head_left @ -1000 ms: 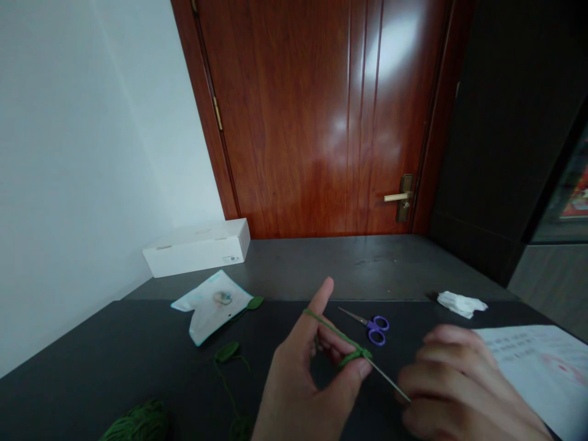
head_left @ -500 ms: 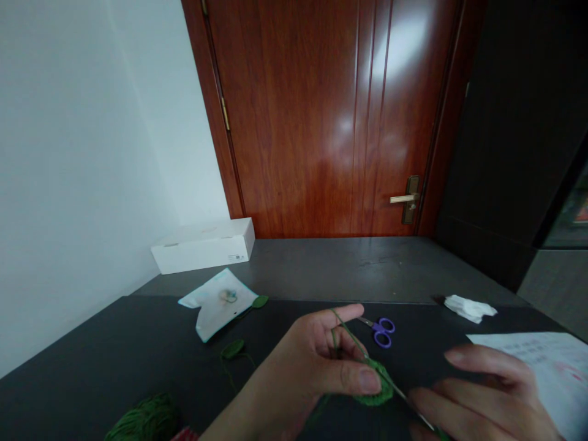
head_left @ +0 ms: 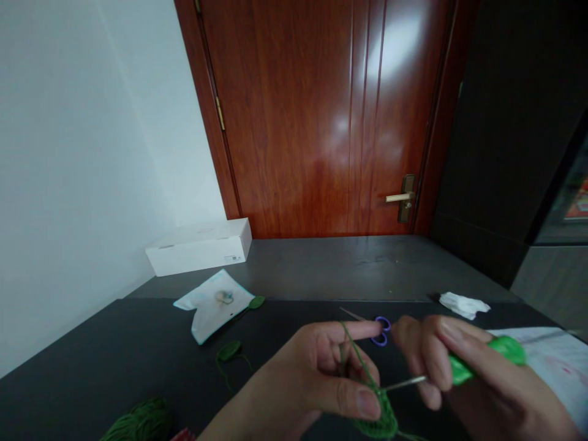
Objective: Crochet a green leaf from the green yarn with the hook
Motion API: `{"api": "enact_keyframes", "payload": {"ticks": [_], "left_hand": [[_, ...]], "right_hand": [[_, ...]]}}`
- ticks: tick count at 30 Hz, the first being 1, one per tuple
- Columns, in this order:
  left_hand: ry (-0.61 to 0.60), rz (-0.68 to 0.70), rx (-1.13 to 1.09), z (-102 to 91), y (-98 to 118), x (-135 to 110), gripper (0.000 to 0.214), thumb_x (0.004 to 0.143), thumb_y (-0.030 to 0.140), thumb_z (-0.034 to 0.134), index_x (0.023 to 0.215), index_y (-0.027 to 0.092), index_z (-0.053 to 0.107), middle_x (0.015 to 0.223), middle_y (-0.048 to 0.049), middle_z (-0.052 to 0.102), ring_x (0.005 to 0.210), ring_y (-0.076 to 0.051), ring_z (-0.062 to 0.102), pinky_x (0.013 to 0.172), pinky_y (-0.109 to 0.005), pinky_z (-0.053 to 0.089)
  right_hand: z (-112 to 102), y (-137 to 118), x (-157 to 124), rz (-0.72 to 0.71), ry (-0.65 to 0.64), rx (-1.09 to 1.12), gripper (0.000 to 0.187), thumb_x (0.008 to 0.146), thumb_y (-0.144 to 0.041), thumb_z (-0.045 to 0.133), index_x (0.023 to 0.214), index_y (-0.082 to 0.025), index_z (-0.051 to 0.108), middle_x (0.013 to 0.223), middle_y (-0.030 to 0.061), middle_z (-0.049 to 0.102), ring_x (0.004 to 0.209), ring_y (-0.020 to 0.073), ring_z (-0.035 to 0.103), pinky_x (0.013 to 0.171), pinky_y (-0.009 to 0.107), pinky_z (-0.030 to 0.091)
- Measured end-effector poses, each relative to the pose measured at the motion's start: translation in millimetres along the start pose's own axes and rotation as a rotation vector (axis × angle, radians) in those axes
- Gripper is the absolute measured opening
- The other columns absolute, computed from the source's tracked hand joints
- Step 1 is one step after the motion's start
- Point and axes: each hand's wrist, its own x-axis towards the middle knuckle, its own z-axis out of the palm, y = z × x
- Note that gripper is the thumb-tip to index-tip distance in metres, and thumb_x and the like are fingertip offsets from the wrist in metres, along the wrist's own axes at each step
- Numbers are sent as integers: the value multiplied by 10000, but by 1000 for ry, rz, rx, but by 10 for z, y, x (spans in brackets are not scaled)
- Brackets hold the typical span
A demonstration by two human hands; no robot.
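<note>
My left hand (head_left: 316, 380) pinches a small green crochet piece (head_left: 383, 416) between thumb and fingers, with green yarn (head_left: 351, 346) running up over its forefinger. My right hand (head_left: 463, 380) is closed round a crochet hook with a bright green handle (head_left: 487, 358); its metal shaft (head_left: 404, 383) points left, its tip at the crochet piece. Both hands are held low over the dark table (head_left: 114, 361). Purple-handled scissors (head_left: 379, 327) lie just behind my fingers.
A ball of green yarn (head_left: 138, 422) sits at the near left. Two small green crochet leaves (head_left: 228, 351) lie beside a white plastic packet (head_left: 211, 303). A white box (head_left: 199, 246) stands by the wall, a crumpled tissue (head_left: 462, 304) and a printed sheet (head_left: 551, 361) at the right. A wooden door (head_left: 321, 116) is behind.
My right hand rose and turned, so the hook's green handle shows. My left forefinger dropped from pointing up, and the crochet piece moved lower towards me.
</note>
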Motion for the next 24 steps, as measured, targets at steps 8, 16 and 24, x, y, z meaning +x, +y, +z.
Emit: {"api": "enact_keyframes", "payload": {"ticks": [8, 16, 24], "left_hand": [[23, 36, -55, -8, -6, 28, 652, 678, 40, 795, 1287, 138, 583, 833, -14, 698, 714, -71, 607, 694, -198, 417], [-153, -114, -142, -50, -11, 39, 628, 624, 18, 784, 1227, 110, 632, 797, -21, 683, 671, -67, 604, 663, -193, 397], [-249, -297, -177, -20, -59, 104, 695, 500, -2, 777, 1177, 82, 648, 688, 10, 678, 557, -64, 539, 570, -195, 334]], "right_hand": [[137, 49, 97, 229, 74, 286, 361, 909, -466, 538, 661, -214, 614, 612, 17, 580, 600, 179, 522, 623, 335, 536], [-22, -44, 8, -152, -93, -88, 389, 1010, -367, 380, 758, -229, 643, 666, 2, 663, 656, 159, 586, 686, 298, 489], [-155, -232, 15, -485, -343, -639, 411, 1027, -459, 336, 753, -246, 556, 659, -49, 687, 591, 135, 644, 829, 365, 492]]}}
